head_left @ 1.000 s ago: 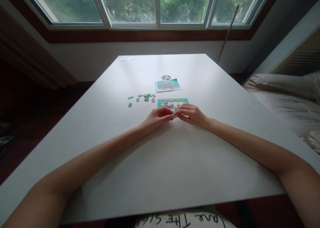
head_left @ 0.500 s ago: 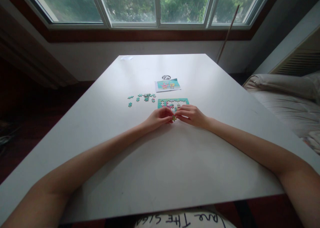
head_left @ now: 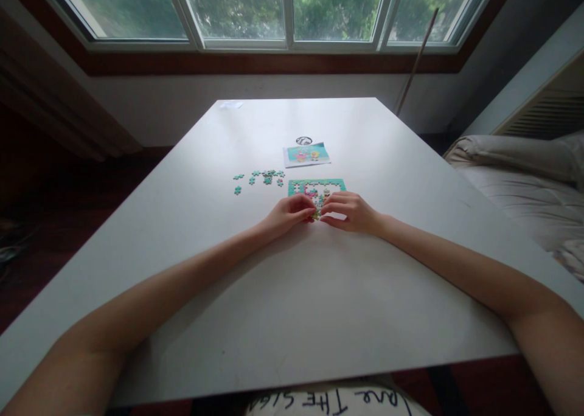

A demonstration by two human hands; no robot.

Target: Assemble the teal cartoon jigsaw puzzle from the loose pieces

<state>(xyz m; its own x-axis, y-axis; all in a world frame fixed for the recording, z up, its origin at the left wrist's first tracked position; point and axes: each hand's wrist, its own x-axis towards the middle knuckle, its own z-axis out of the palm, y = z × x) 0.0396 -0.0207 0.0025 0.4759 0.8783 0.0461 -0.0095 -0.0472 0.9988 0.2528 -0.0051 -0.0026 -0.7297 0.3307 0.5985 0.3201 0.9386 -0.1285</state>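
A partly assembled jigsaw puzzle [head_left: 338, 185] with a teal border lies on the white table, with gaps inside its frame. At its near edge, my left hand [head_left: 292, 214] is closed, thumb and fingers pinching a small greenish-yellow puzzle piece [head_left: 316, 216]. My right hand [head_left: 349, 211] rests over the puzzle's near right corner, its thumb and fingers apart with nothing visible between them. Both hands hide the lower part of the puzzle. Left of it lie several loose teal puzzle pieces [head_left: 267, 179], some piled together.
Behind the puzzle is a picture sheet [head_left: 306, 154] with pink and yellow figures, and beyond it a round black-and-white mark [head_left: 303, 141]. A white paper [head_left: 231, 105] lies at the table's [head_left: 292, 312] far left corner. A stick [head_left: 417, 60] leans by the window.
My right fingertips have parted and drawn slightly away from the puzzle piece. My left hand stays almost in place at the near edge.
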